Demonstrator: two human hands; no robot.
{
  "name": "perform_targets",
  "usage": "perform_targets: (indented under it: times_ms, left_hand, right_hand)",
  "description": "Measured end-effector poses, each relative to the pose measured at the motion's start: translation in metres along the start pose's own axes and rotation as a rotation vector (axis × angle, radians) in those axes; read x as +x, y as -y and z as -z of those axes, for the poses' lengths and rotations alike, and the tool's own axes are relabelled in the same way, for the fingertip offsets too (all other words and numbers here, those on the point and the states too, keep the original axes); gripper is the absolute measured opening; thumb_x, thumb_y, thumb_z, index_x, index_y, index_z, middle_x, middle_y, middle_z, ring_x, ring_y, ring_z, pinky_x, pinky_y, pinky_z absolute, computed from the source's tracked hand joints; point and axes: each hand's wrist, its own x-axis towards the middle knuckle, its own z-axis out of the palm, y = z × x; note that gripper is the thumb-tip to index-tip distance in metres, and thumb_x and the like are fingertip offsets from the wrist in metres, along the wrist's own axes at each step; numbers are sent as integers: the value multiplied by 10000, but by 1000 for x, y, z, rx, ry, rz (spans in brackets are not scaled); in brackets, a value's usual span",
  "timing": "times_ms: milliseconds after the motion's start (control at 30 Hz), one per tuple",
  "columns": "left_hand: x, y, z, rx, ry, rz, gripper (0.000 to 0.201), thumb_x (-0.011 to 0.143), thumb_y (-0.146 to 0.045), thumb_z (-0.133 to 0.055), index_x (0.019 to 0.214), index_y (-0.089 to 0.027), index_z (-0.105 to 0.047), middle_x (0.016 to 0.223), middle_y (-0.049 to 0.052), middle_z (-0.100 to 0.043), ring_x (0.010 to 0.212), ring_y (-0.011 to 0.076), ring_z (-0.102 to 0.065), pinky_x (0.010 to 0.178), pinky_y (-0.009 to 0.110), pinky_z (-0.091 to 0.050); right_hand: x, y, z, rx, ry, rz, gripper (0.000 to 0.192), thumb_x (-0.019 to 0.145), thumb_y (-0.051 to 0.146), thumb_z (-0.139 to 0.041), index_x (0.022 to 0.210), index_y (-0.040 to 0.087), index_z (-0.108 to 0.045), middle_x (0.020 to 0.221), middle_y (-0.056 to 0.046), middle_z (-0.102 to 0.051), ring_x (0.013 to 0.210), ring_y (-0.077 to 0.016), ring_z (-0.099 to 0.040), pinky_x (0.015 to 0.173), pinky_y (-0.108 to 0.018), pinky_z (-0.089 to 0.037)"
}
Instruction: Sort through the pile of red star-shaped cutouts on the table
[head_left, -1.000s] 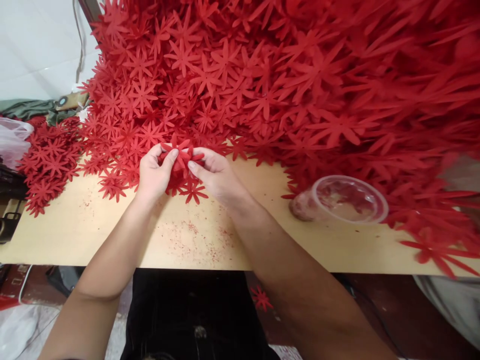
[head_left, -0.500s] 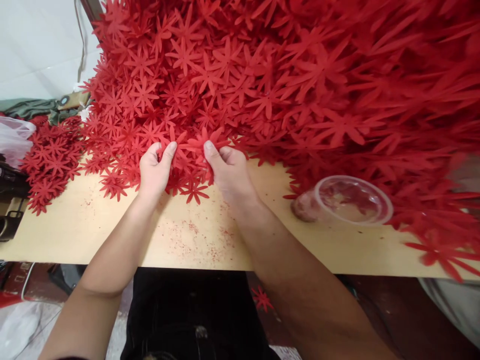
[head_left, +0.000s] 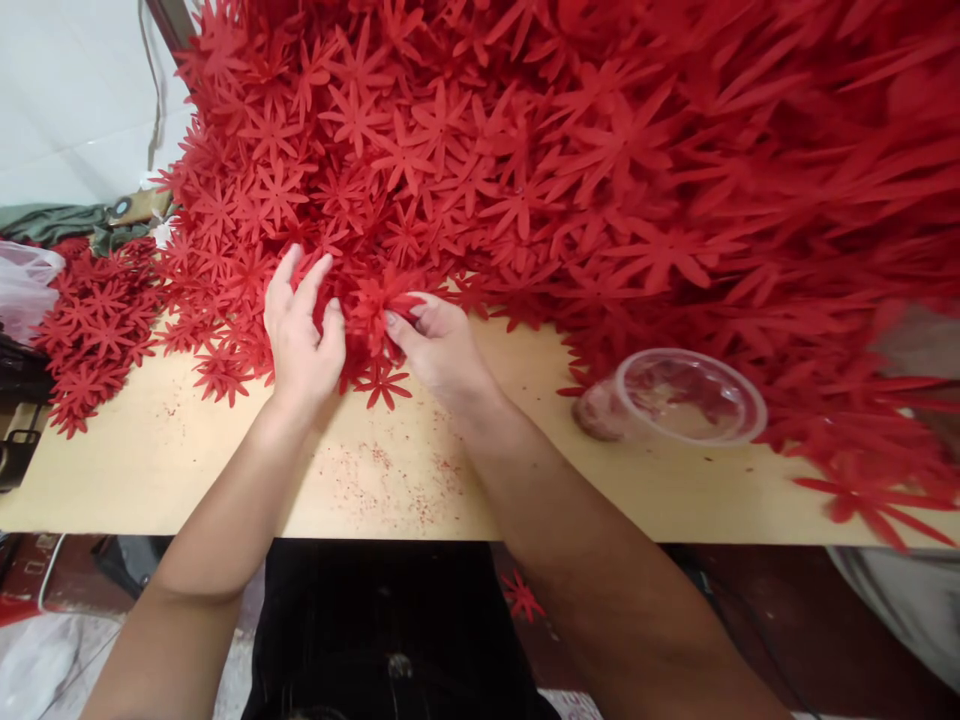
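My right hand (head_left: 442, 345) pinches a red petal flower (head_left: 379, 305) between thumb and fingers, at the front of a large heap of red flower pieces (head_left: 420, 150). Several layers of petals seem to fan out from the held flower. Just left of it is my left hand (head_left: 304, 335), fingers spread and raised, with nothing visible in its grasp. A loose red flower piece (head_left: 384, 386) lies on the table below the held flower.
On the wooden table (head_left: 225, 480), a clear plastic tub (head_left: 690, 398) lies right of my arms against the heap. A smaller pile of red flower pieces (head_left: 105, 325) sits at the left, beside a white plastic bag (head_left: 28, 285). Red crumbs are scattered near the table's front edge.
My left hand has let go of the red petals and spread its fingers. My right hand has shifted slightly left and down, still pinching the flower.
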Motion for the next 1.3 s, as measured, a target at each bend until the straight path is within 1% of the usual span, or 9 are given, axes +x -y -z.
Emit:
perform_targets:
  times_ms: [233, 400, 500, 633, 767, 900, 1067, 1167, 1300]
  left_hand:
    - [-8, -29, -7, -448, 304, 233, 399, 738, -535, -648, 905, -174, -673, 917, 48, -708, 877, 167, -654, 856, 308, -511]
    - [-4, -15, -11, -583, 133, 353, 325, 712, -478, -698, 804, -169, -652, 775, 19, -700, 747, 131, -651, 761, 277, -526]
    - [1, -3, -8, -600, 21, 393, 311, 711, -459, -708, 791, -169, -627, 737, 13, -686, 701, 124, -643, 730, 272, -522]
    - [4, -3, -4, -563, -6, 461, 337, 646, -446, -764, 720, -170, -585, 639, -21, -625, 554, 80, -568, 598, 229, -487]
    - [5, -8, -3, -555, 9, 512, 383, 619, -498, -765, 693, -182, -562, 556, -46, -564, 485, 64, -510, 509, 211, -445]
    - [3, -1, -5, -547, 4, 528, 357, 707, -515, -689, 687, -193, -536, 526, -49, -524, 494, 75, -516, 543, 227, -468]
    - [0, 5, -8, -472, 51, 485, 252, 743, -310, -682, 670, -207, -463, 584, -52, -514, 580, 91, -547, 602, 241, -481]
    - [0, 4, -9, -458, 79, 431, 232, 706, -235, -709, 735, -215, -480, 670, -45, -573, 643, 87, -578, 658, 232, -500]
    - [-1, 1, -8, -452, 65, 384, 259, 715, -331, -716, 890, -205, -572, 909, 12, -678, 858, 120, -647, 827, 273, -517]
  right_hand:
    - [-5, 6, 0, -224, -68, 21, 413, 700, 566, -656, 632, 175, -544, 602, 27, -565, 592, -86, -506, 603, -251, -450]
    - [-3, 1, -1, -104, 77, 57, 317, 725, 490, -665, 776, 196, -559, 737, 15, -627, 683, -97, -571, 736, -278, -507]
    - [-2, 3, -3, -58, 122, 14, 301, 722, 469, -670, 757, 192, -557, 684, 27, -603, 599, -78, -530, 672, -261, -500]
    - [-4, 12, -1, -156, -15, -23, 393, 739, 522, -633, 597, 184, -491, 506, 61, -439, 472, -48, -370, 488, -223, -363]
    - [-7, 18, -1, -223, -123, -53, 495, 750, 559, -605, 508, 186, -388, 471, 65, -345, 463, -38, -298, 447, -220, -266]
    - [-5, 13, -4, -150, -137, -31, 394, 775, 497, -603, 581, 196, -437, 501, 65, -381, 472, -47, -333, 461, -213, -309]
    - [0, 3, -3, -39, -138, -19, 235, 701, 348, -690, 792, 226, -511, 643, 58, -513, 563, -69, -453, 557, -225, -413]
    - [0, 4, -1, -60, -123, -10, 252, 717, 417, -665, 748, 215, -518, 605, 53, -492, 557, -74, -449, 559, -235, -422]
    - [-4, 11, -2, -85, -136, -22, 358, 750, 510, -609, 621, 195, -497, 567, 36, -491, 555, -77, -449, 556, -245, -421]
